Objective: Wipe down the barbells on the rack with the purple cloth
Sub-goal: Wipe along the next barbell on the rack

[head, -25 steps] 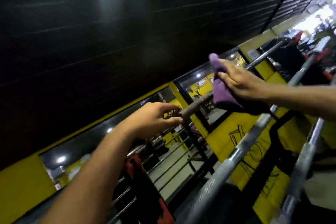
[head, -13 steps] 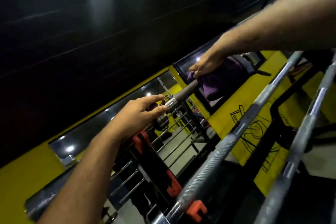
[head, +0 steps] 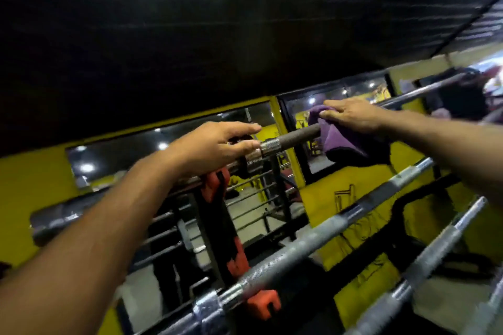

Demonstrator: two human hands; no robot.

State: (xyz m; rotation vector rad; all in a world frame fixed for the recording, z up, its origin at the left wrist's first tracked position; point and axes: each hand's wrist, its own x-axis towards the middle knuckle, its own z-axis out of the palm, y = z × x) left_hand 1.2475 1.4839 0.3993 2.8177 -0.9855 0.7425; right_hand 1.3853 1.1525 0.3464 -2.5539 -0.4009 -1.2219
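Steadying the top barbell [head: 296, 136] at its collar, frame centre, left hand [head: 215, 148] clasps loosely to stop rolling; right hand [head: 351, 114] clenches the purple cloth [head: 343, 141] over its shaft, right of centre, for wiping.

Purple cloth draped over the top barbell, two more bars racked below it

The purple cloth [head: 351, 141] is folded over the top barbell [head: 296, 136], hanging down on the near side in a dark, thick fold, with one corner sticking up above the bar. That bar is dark and rough-looking along its shaft, with a shiny knurled collar [head: 269, 146] near the rack's left upright and a chrome sleeve running off to the left. A second barbell [head: 313, 242], silver with knurled grip sections, lies lower and nearer, slanting up to the right. A third barbell [head: 435, 253], also silver and knurled, sits nearest, at the rack's right side
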